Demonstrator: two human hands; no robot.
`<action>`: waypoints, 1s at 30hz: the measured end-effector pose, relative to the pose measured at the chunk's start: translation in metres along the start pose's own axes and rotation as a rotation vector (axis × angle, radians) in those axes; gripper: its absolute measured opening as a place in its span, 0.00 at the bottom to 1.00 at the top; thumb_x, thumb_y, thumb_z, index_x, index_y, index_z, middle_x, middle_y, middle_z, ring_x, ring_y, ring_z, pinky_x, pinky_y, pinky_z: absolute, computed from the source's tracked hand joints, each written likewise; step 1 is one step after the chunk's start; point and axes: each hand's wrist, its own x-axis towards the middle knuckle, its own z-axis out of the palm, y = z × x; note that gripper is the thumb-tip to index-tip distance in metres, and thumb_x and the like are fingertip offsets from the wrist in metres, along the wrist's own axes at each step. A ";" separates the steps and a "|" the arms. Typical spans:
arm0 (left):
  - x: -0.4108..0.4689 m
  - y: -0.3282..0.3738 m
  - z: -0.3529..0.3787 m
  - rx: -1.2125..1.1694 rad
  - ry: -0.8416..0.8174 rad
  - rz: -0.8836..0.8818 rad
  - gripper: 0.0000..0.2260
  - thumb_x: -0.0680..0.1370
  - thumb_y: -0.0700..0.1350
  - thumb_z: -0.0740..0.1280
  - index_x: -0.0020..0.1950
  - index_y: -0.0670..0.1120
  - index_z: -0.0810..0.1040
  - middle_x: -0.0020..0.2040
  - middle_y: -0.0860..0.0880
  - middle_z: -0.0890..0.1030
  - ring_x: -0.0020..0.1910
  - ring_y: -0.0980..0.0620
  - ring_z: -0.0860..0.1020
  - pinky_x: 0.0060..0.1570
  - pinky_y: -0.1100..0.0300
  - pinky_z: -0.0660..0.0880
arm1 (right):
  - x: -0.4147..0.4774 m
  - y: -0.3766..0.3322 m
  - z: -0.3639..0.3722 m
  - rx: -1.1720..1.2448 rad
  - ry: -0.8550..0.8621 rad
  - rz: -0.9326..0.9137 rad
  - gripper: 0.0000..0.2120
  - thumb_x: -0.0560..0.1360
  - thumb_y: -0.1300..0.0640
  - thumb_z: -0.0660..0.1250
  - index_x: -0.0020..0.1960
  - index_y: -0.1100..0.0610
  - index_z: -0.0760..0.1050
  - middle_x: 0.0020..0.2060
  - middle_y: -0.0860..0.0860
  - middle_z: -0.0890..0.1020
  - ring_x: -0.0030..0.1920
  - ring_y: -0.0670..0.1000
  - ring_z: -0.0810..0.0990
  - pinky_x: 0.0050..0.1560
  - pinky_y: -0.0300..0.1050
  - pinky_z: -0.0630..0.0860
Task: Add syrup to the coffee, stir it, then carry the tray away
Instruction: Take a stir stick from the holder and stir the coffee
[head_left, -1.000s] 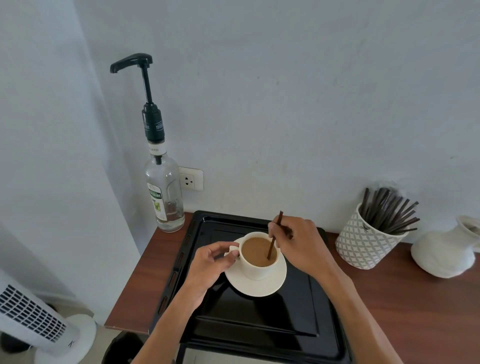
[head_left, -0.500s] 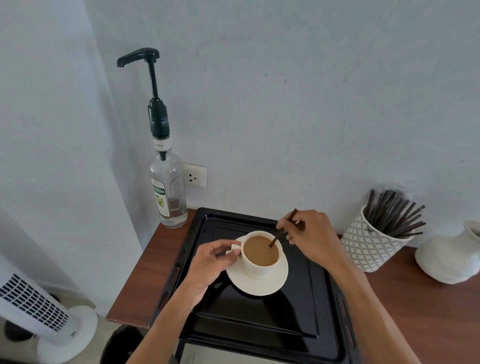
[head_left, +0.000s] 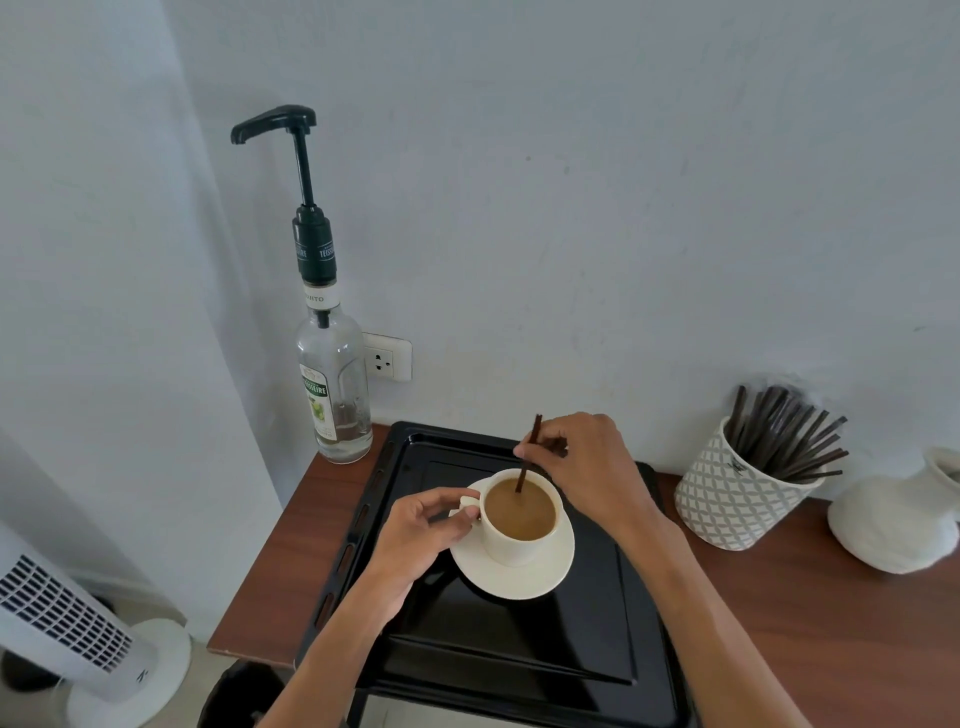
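A cream cup of milky coffee (head_left: 521, 512) stands on a cream saucer (head_left: 540, 579), which rests on a black tray (head_left: 597, 623) on the brown table. My left hand (head_left: 423, 535) pinches the cup's handle from the left. My right hand (head_left: 582, 462) hovers just behind the cup and holds a dark stir stick (head_left: 527, 457), nearly upright, its lower end dipped in the coffee. The clear syrup bottle (head_left: 332, 384) with a tall black pump stands at the table's back left corner, almost empty.
A patterned white pot of several dark stir sticks (head_left: 743, 488) stands right of the tray. A white jug (head_left: 893, 519) sits at the far right. A wall socket (head_left: 387, 357) is behind the bottle. A white tower fan (head_left: 67, 618) stands on the floor at left.
My right hand has moved the stir stick around inside the cup, from tilted right to nearly upright. The left hand has stayed on the handle. The view has shifted slightly.
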 end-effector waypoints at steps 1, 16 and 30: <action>-0.001 0.000 0.000 -0.005 0.001 0.002 0.07 0.77 0.43 0.75 0.52 0.52 0.89 0.54 0.51 0.89 0.57 0.50 0.86 0.65 0.45 0.79 | -0.002 0.004 -0.004 -0.004 0.003 0.017 0.08 0.75 0.52 0.75 0.46 0.56 0.88 0.39 0.48 0.88 0.37 0.46 0.84 0.43 0.45 0.81; -0.003 0.000 0.000 -0.007 -0.002 -0.009 0.06 0.77 0.44 0.76 0.53 0.51 0.89 0.54 0.50 0.89 0.58 0.49 0.85 0.67 0.42 0.78 | -0.002 -0.007 0.010 0.053 -0.001 0.008 0.05 0.75 0.54 0.75 0.46 0.54 0.88 0.41 0.47 0.88 0.41 0.46 0.85 0.48 0.47 0.82; -0.002 0.002 -0.002 -0.011 -0.011 -0.011 0.06 0.77 0.43 0.75 0.53 0.50 0.89 0.55 0.50 0.89 0.58 0.47 0.85 0.66 0.43 0.78 | -0.016 -0.006 0.015 0.118 0.024 0.017 0.04 0.75 0.54 0.74 0.44 0.52 0.88 0.38 0.44 0.88 0.41 0.43 0.84 0.45 0.37 0.80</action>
